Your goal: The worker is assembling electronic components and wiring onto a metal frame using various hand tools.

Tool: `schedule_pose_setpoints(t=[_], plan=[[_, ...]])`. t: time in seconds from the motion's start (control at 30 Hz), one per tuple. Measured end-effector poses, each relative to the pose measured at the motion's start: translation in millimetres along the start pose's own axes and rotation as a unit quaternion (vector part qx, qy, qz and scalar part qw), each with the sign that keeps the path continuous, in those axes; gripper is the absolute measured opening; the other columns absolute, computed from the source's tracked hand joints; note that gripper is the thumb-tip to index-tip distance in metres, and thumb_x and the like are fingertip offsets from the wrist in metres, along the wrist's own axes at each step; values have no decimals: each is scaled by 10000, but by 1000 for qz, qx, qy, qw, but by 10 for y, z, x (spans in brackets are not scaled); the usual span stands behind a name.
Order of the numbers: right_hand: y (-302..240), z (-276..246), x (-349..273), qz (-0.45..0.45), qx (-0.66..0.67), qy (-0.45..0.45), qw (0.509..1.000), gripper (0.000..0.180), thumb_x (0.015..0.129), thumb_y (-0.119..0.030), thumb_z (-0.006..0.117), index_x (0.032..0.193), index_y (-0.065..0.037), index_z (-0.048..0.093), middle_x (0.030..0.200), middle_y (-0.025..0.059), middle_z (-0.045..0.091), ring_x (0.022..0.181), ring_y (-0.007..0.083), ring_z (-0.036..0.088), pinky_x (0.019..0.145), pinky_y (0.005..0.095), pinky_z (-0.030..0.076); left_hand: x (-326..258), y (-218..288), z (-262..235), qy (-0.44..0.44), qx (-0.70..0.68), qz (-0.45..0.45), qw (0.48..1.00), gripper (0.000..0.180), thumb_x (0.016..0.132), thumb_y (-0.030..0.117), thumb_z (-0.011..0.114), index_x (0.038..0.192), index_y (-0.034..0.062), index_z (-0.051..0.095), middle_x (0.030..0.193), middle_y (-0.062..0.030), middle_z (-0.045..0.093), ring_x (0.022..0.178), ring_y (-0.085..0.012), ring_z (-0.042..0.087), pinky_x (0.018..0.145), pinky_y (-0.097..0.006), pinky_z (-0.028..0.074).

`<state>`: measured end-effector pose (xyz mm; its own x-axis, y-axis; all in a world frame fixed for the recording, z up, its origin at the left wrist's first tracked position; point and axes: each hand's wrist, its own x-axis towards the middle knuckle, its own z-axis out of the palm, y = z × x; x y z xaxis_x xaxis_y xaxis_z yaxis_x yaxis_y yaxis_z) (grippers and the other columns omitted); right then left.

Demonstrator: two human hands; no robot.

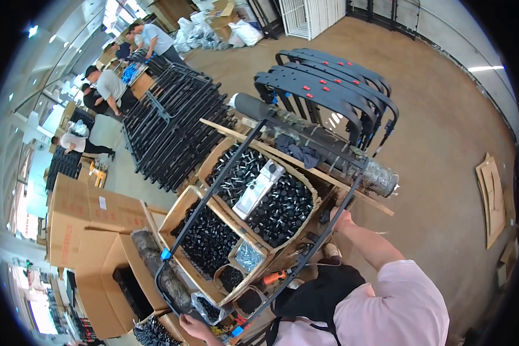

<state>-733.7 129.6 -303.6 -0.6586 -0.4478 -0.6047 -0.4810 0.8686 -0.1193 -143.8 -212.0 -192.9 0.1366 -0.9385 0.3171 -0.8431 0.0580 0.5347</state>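
I hold a long black U-shaped metal tube frame with blue clips near its rounded end, lying slanted over open boxes. My left hand grips the rounded end at the bottom of the view. My right hand is closed on the frame's right rail, arm stretched forward. Under the frame, a cardboard box is filled with several small black plastic caps and a white packet. A second box of black parts stands nearer to me.
Black tube frames are stacked on the floor behind. Curved black frames with red buttons stand to the right. Cardboard cartons sit at the left. Other people work at the far left. Flat cardboard lies on the floor at right.
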Motion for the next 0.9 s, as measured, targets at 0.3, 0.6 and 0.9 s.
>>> schedule_pose_setpoints(t=[0.3,0.6,0.9], plan=[[707,-1335,-1911,-62,112,-2,992,447,850,-380,695,1085,0,700,954,253,740,938,403,731,859,500,578,-1333,3903,1190,-448,-336,117,820,261,1020,148,633,1204,-19,713,1103,-91,759,1025,-158,699,922,-286,533],[1029,-2991,-2132,-58,155,183,969,407,880,-396,645,926,1,721,807,239,720,770,416,718,751,506,574,-2887,6521,1250,-728,-508,211,408,419,1083,324,585,1322,-17,632,1215,-107,705,1190,-188,633,1068,-320,459],[1181,-3084,-1650,-5,155,99,983,499,889,-437,606,955,42,726,921,246,736,896,395,725,805,505,570,-3314,6665,1671,-783,-463,144,390,243,1033,286,673,1110,56,673,1044,2,669,967,-77,582,884,-264,474]])
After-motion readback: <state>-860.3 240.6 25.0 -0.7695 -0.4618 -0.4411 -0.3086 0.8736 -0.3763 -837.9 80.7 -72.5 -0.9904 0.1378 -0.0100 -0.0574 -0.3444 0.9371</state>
